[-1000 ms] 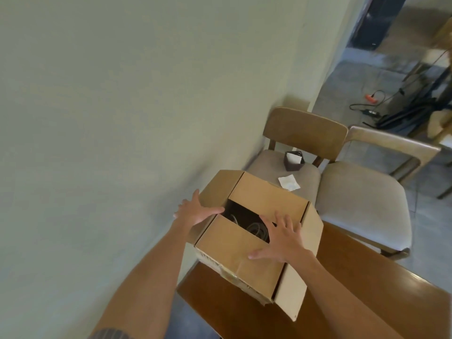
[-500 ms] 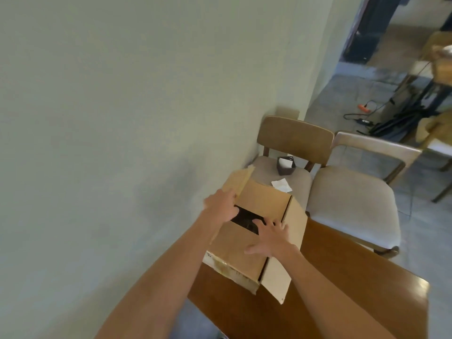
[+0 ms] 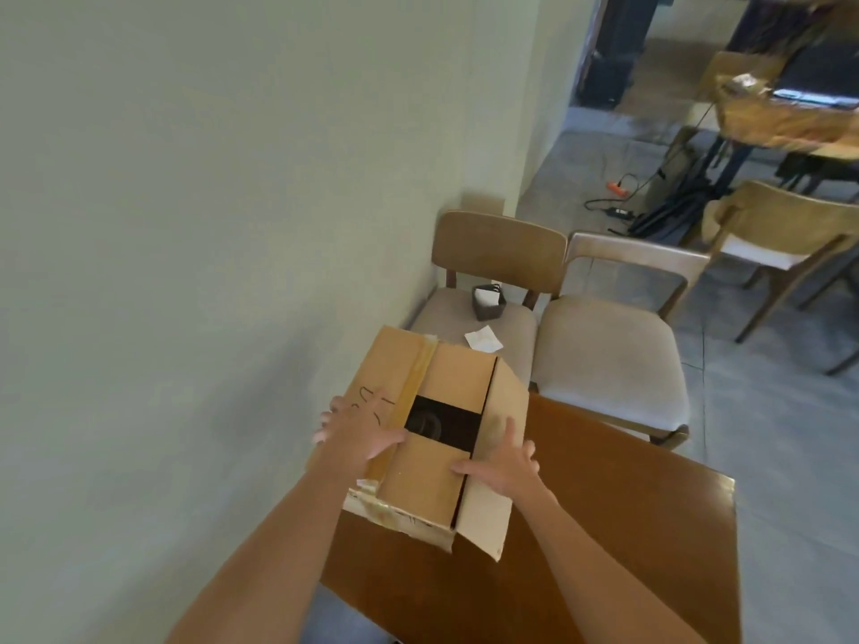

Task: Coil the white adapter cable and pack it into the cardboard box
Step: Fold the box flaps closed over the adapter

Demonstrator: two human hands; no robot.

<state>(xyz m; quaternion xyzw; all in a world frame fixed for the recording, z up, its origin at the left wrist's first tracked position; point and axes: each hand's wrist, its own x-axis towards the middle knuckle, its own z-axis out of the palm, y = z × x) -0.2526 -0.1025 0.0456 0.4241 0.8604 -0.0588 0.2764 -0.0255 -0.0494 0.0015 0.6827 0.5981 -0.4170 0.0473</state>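
The cardboard box [image 3: 432, 485] stands on the near left corner of the brown table [image 3: 627, 504]. Its near and far flaps lie folded inward. Between them a dark gap [image 3: 458, 427] stays uncovered, and a coil of cable [image 3: 425, 422] shows faintly inside. My left hand [image 3: 360, 432] lies flat on the left flap, which carries black writing, and presses it down over the top. My right hand [image 3: 504, 464] rests with spread fingers on the near flap at the box's right edge. The right flap [image 3: 485, 513] hangs outward.
A pale wall runs close along the left of the box. Two wooden chairs [image 3: 499, 253] [image 3: 609, 360] stand beyond the table; the left seat holds a small dark holder [image 3: 488, 302] and a white paper [image 3: 483, 340]. Cables and an orange power strip [image 3: 618, 188] lie on the floor.
My left hand has pushed the left flap from upright down onto the box top. The opening has shrunk to a narrow gap. My right hand slid toward the right edge.
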